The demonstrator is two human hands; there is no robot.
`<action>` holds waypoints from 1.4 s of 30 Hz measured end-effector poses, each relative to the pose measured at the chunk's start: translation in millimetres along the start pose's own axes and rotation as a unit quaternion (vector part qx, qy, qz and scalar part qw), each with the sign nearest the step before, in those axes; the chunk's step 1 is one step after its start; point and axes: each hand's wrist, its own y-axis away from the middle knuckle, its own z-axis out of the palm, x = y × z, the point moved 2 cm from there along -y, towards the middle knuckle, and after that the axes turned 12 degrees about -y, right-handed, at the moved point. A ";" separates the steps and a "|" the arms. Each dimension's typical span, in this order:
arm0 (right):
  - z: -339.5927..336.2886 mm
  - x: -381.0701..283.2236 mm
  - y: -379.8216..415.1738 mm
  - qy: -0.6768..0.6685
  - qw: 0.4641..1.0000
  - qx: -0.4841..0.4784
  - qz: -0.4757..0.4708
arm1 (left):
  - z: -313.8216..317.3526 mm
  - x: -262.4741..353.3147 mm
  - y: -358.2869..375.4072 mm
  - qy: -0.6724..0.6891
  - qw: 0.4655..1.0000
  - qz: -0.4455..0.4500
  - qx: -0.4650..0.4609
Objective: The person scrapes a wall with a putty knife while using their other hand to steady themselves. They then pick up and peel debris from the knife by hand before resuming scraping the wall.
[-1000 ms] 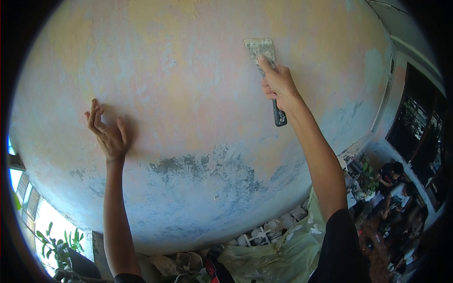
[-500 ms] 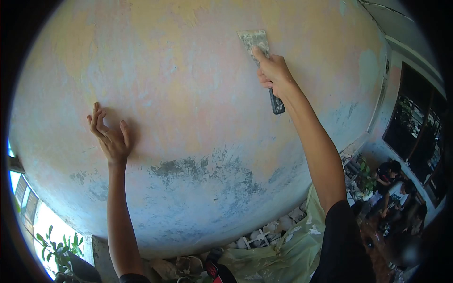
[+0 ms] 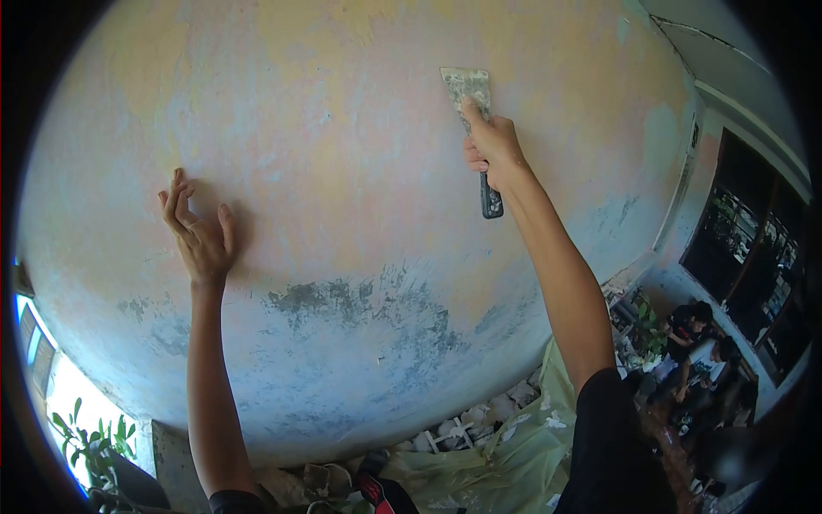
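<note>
A worn wall (image 3: 325,206) with patchy yellow, pink and pale blue paint fills most of the head view; dark grey stains mark its lower part. My right hand (image 3: 493,152) grips a putty knife (image 3: 468,83), thumb laid along its lower blade. That wide blade is speckled with pale residue and points up against the wall. Its black handle sticks out below my fist. On the left, my left hand (image 3: 202,231) rests at the wall with fingers apart and slightly bent, holding nothing.
Along the wall's foot lie rubble (image 3: 467,428) and a pale green sheet (image 3: 514,454). A potted plant (image 3: 94,445) stands at lower left. Several people (image 3: 702,355) sit at right below a dark window (image 3: 745,248). A ceiling edge (image 3: 685,60) runs at upper right.
The putty knife and my right hand sit slightly lower on the wall, with the handle more upright. My left hand stays in nearly the same place. The view has shifted a little.
</note>
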 end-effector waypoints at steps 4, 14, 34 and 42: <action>2.9 -14.6 -14.3 -0.015 1.000 -0.019 0.011 | 0.4 -1.6 -0.6 0.005 1.000 0.008 0.003; -118.9 170.2 88.5 0.171 0.981 0.085 -0.036 | 0.7 1.0 -1.2 -0.022 1.000 0.018 0.005; -379.8 364.3 912.0 0.592 0.582 0.052 0.556 | 4.0 7.1 0.8 -0.090 0.993 0.069 0.018; -371.4 409.8 766.8 0.498 0.730 0.201 0.423 | 0.4 5.2 -2.9 -0.096 0.993 0.067 0.023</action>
